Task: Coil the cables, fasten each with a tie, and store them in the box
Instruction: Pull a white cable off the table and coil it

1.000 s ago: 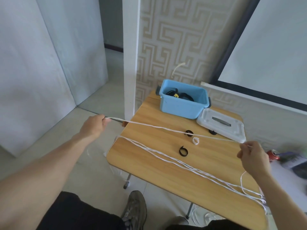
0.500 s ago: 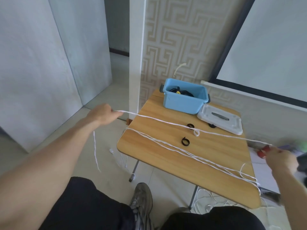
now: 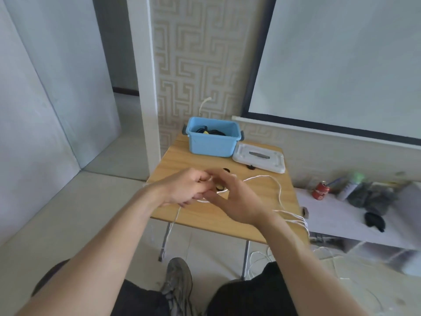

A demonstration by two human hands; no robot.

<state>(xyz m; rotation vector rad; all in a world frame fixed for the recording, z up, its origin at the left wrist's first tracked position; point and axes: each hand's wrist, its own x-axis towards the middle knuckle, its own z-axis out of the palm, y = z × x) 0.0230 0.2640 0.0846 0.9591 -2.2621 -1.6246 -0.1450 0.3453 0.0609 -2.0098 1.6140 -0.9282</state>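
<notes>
Both hands are brought together above the middle of the tabletop (image 3: 196, 153). The left hand (image 3: 185, 190) is curled, and the white cable (image 3: 279, 192) is gripped in its fingers. The right hand (image 3: 234, 201) is held just beside it, touching it, with the fingers half bent; the cable runs between the two hands, but whether it is actually pinched by the right hand cannot be told, since that spot is blurred.

From the hands, one strand is seen hanging down over the near edge of the tabletop on the left. Another loop is arched out to the right across the wood and is led to several strands draped over the right-hand edge, from where more cable is trailed down to the floor.

Small black ties (image 3: 226, 170) are partly seen on the tabletop just beyond the hands, and another near the white lid (image 3: 259, 157), which is laid flat at the far right. The blue box (image 3: 213, 145) is set at the far edge, just left of the lid, and dark cables are held inside it.

To the right of the tabletop, a red can (image 3: 320, 190) and other blurred items are laid on a low white surface.
</notes>
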